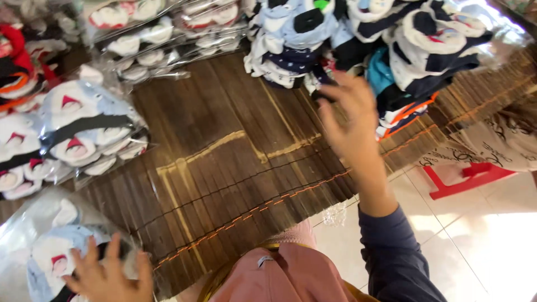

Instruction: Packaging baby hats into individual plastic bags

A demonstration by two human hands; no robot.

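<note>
So the left hand (109,274) sits flat, fingers spread wide, on a clear bag (50,246) of folded baby clothes at the near-left corner of the table (224,168). The right hand (349,117) is open too, fingers loose, reaching at the loose pile (335,39) of blue, white and navy clothes at the far edge, holding nothing.

My guess on handling: the bag is light and squishy, but the plastic looks slick, so pinch a corner or scoop under it. The pile is soft and floppy, better grabbed from below with 2 hands. More bags (84,128) sit on the left.
</note>
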